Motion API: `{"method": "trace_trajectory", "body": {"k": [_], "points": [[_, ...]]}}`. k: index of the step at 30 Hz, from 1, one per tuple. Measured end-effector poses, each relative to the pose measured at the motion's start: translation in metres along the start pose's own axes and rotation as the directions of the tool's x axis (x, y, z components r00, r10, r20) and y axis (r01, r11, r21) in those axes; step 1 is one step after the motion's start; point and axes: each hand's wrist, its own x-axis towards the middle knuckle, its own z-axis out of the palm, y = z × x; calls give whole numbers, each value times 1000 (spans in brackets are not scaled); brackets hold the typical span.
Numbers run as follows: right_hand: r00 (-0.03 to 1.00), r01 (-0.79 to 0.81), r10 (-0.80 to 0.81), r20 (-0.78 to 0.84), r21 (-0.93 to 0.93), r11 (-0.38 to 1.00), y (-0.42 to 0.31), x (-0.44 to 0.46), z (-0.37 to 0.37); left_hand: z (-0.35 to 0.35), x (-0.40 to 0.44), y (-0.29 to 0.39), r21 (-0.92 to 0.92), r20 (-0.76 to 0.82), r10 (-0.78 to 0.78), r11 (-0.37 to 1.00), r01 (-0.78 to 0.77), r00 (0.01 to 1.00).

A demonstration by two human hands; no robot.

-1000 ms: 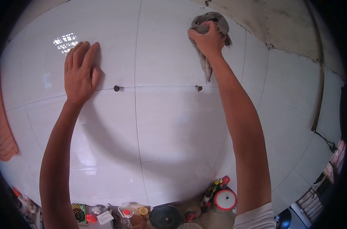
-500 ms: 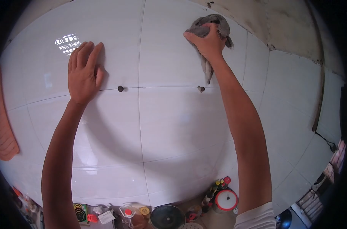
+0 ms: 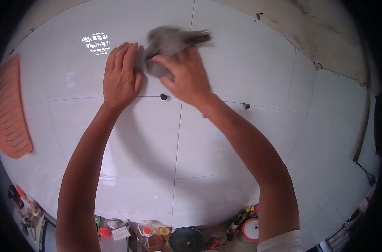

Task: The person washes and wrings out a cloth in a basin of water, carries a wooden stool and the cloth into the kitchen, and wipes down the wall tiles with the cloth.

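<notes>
My left hand (image 3: 121,77) lies flat against the white tiled wall (image 3: 224,143), its fingers stretched upward and nearly together. Just to its right, my right hand (image 3: 184,75) grips a grey cloth (image 3: 168,40) and presses it on the upper tiles. The cloth is blurred by motion, with one end sticking out to the right above the hand. Its left edge comes close to my left fingers. A dark knob (image 3: 163,97) sits on the tile seam between my wrists, and a second knob (image 3: 246,106) is right of my right wrist.
An orange ribbed mat (image 3: 12,113) hangs at the far left. Along the bottom stand a plastic jug with a red cap (image 3: 149,237), a dark pan (image 3: 187,241), a red-rimmed lid (image 3: 250,229) and several bottles. A dark pipe (image 3: 364,126) runs down the right side.
My right hand has swept the cloth leftward across the tiles, close to my left hand. The view has shifted, so the wall, knobs and mat appear farther right. My left hand still rests on the wall.
</notes>
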Motion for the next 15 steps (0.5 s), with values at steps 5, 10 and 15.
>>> {"method": "trace_trajectory", "body": {"k": [5,10,15], "points": [[996,-32,-2,-90,-373,927,49,14,-3,1,-1,-2,4,-8,4,1000,-4,1000],[862,-456,329,-385,-308,835,95,16,-32,1,-1,-1,4,20,-5,1000,5,1000],[883,-442,367,-293,-250,862,43,14,-21,3,-5,-2,-41,26,-62,997,63,998]]}}
